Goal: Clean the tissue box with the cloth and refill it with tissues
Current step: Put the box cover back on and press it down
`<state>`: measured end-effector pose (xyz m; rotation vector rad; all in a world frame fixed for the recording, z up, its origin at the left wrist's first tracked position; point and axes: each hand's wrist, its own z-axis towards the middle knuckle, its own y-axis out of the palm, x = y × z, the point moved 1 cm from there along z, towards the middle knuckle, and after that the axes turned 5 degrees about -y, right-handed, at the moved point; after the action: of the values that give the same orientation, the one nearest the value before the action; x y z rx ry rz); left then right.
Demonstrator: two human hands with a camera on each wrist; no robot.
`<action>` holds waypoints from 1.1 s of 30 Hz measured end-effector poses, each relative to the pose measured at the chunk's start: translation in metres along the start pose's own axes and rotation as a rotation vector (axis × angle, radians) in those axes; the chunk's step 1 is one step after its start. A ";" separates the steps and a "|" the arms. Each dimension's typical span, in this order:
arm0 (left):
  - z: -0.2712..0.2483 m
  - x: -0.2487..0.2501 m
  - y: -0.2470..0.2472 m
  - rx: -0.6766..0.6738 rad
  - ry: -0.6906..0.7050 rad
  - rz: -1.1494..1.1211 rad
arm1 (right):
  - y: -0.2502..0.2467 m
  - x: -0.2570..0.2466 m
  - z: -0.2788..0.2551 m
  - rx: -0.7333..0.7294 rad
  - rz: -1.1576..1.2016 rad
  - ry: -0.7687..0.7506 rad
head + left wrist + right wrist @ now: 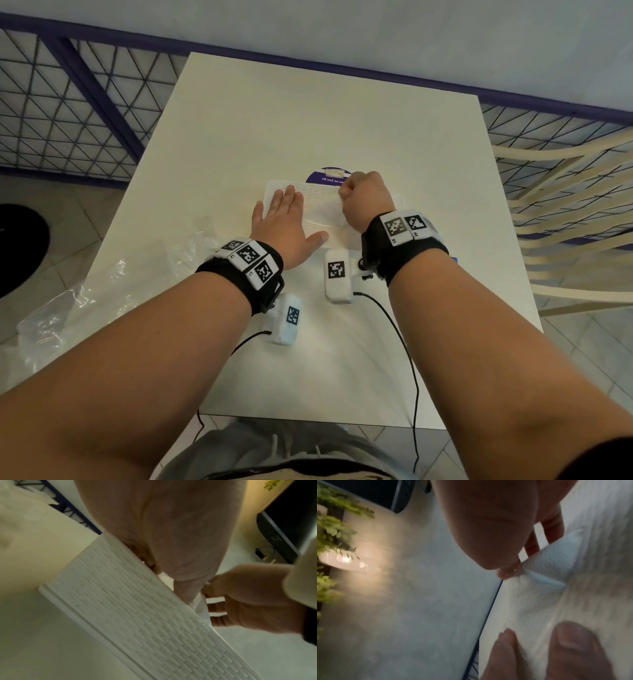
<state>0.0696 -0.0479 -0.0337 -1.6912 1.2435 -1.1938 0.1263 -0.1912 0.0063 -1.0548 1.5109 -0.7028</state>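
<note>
right hand (365, 196) pinching tissue (325, 209) — tissue box (310, 190)

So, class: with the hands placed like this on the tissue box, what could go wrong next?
1. The right hand pinches a thin tissue; a sharp pull might tear it.
2. The left hand only lies flat on the tissue box, so the box might slide.
3. The plastic wrapper overhangs the table and might slip off.

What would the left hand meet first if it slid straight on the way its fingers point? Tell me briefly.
The left hand lies flat on the white tissue box, fingers pointing away. Going on, it would cross the box's far edge, then likely meet only bare table; depth is unclear.
</note>
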 end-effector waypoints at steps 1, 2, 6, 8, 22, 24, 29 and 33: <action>-0.002 -0.001 -0.001 0.037 0.010 -0.056 | -0.005 0.006 -0.004 0.020 0.050 -0.007; -0.006 -0.003 -0.003 0.079 0.025 -0.130 | -0.011 0.013 -0.010 0.041 0.079 -0.017; -0.031 -0.026 -0.008 0.270 0.106 -0.237 | -0.021 0.055 -0.046 0.102 0.024 0.003; -0.041 -0.042 -0.002 0.363 0.134 -0.204 | -0.013 0.074 -0.067 0.101 -0.008 0.014; 0.013 -0.037 -0.010 0.356 0.076 -0.223 | 0.003 0.079 -0.021 0.084 0.035 0.133; 0.023 -0.035 -0.013 0.336 0.058 -0.196 | 0.001 0.076 -0.012 0.051 -0.012 0.156; 0.028 -0.033 -0.013 0.306 0.030 -0.168 | 0.003 0.074 -0.013 0.094 0.049 0.191; 0.016 -0.028 -0.020 0.215 -0.021 -0.100 | 0.002 0.072 -0.032 0.112 0.029 0.160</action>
<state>0.0879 -0.0147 -0.0278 -1.6167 0.9891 -1.3155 0.0952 -0.2591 -0.0202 -0.9084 1.6007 -0.8579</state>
